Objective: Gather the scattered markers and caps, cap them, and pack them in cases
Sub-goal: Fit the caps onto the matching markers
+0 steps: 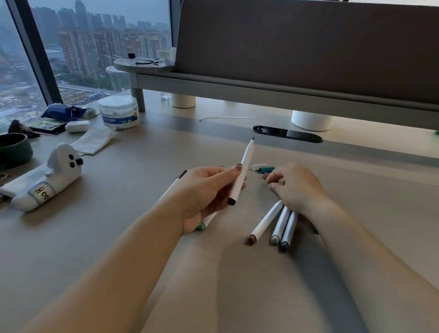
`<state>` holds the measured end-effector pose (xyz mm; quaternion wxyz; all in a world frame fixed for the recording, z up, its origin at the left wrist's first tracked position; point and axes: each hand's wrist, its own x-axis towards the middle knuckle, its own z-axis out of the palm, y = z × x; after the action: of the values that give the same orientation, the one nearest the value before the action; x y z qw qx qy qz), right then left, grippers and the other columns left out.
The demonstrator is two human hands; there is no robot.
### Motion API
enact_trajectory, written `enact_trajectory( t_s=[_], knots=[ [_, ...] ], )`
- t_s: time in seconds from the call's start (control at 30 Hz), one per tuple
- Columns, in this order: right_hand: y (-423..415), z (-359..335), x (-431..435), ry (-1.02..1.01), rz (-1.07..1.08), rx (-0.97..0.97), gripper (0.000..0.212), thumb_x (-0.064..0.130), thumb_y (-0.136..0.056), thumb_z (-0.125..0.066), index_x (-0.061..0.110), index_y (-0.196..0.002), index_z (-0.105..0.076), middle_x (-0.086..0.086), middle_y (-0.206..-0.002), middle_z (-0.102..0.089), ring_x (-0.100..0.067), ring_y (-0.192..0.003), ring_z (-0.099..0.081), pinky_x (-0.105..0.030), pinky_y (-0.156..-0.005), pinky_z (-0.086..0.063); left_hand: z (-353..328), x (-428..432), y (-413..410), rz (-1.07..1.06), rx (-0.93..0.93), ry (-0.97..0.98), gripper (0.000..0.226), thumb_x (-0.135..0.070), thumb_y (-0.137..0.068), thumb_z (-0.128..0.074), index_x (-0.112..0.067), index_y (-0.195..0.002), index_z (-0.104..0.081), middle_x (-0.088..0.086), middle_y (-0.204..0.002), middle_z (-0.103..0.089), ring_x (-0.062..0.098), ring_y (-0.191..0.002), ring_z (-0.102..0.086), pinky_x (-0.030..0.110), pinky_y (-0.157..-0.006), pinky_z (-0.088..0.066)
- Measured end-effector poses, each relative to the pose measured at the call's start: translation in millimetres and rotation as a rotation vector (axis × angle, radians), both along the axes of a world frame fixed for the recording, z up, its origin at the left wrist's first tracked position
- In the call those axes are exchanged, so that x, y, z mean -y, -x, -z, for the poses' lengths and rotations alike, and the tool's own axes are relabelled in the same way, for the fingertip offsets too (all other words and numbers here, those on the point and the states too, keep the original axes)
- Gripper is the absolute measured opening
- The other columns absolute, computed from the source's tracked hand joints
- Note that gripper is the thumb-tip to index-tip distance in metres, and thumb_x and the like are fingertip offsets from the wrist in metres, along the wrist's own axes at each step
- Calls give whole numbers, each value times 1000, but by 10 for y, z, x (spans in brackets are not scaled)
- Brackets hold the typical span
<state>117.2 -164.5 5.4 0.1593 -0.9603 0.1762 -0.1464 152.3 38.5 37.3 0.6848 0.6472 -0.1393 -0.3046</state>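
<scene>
Plainly the next move turns on the held marker (242,174) and the caps (263,169). The left hand (204,192) pinches that marker mid-barrel, its long axis running steeply up and away, bare tip far, black end near. The caps lie on the desk (374,199) just right of the barrel and at the fingertips of the right hand (298,192), the nearer one. Its fingers curl down at them; I cannot tell whether it grips one. Three caps show: white, teal, brown; more may be hidden. Three markers (277,223) lie side by side under the right wrist. Two more (171,188) peek from behind the left hand. One pouch (50,181), likely a case, sits well left of it.
</scene>
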Motion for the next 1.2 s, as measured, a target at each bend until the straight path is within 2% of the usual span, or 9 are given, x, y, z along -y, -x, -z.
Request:
enact_trajectory(
  t_s=[0.17,0.33,0.43,0.63,0.8,0.97,1.03,1.13,1.2],
  knots=[
    [30,-28,4,-46,-8,-6,11,15,-86,-62,25,-83,-67,0,-107,-69,-20,-96,-59,-32,-83,-49,-69,-69,-93,-150,-43,147,23,-25,-92,-58,-4,-88,-67,-1,-63,-67,3,-46,-54,15,-46,-49],
    [-87,-85,-128,-33,-70,-3,13,19,-89,-60,19,-96,-70,-4,-102,-68,-22,-97,-60,-29,-82,-46,-72,-192,-240,-323,16,152,22,-24,-95,-54,-9,-83,-65,6,-79,-66,9,-62,-51,21,-60,-48],
    [-264,-128,-302,-76,-153,14,18,20,-91,-60,15,-104,-71,-4,-103,-69,-19,-95,-60,-24,-80,-43,-32,-210,-290,-392,107,114,21,-22,-98,-50,-12,-85,-62,4,-82,-67,11,-67,-51,24,-66,-46],
    [-589,-222,-587,-88,-219,14,23,25,-91,-61,18,-111,-70,-2,-109,-69,-19,-102,-60,-34,-91,-49,50,-222,-382,-410,222,17,14,-20,-98,-49,-15,-98,-62,0,-91,-67,9,-70,-54,23,-65,-47],
    [-741,-135,-617,-8,-196,-76,21,29,-87,-66,24,-106,-71,-1,-110,-69,-20,-101,-61,-34,-91,-49,91,-194,-390,-386,261,3,16,-21,-96,-53,-12,-106,-62,2,-97,-69,6,-70,-56,24,-73,-52],
    [-766,-108,-616,42,-131,-59,20,28,-92,-61,19,-108,-67,-4,-109,-66,-21,-99,-58,-29,-82,-45,82,-199,-373,-354,272,-1,18,-20,-96,-54,-12,-110,-61,2,-99,-69,9,-79,-60,23,-74,-54],
    [-697,-141,-591,-69,-91,79,19,24,-93,-60,14,-109,-64,-4,-105,-63,-21,-96,-57,-29,-80,-44,70,-198,-340,-319,283,14,13,-17,-96,-54,-13,-106,-62,2,-95,-70,10,-79,-62,22,-73,-56],
    [-412,-210,-549,-604,-89,370,21,18,-95,-57,12,-115,-55,0,-90,-56,-14,-81,-54,-21,-70,-44,63,-165,-262,-229,342,39,13,-13,-93,-58,-11,-104,-65,2,-88,-70,10,-74,-61,17,-66,-55],
    [-178,-236,-518,-868,-105,508,21,14,-97,-53,16,-118,-53,-2,-87,-56,-13,-75,-54,-17,-66,-47,85,-118,-201,-172,425,3,16,-10,-89,-63,-7,-105,-66,3,-83,-69,8,-70,-61,18,-62,-56]
  ],
)
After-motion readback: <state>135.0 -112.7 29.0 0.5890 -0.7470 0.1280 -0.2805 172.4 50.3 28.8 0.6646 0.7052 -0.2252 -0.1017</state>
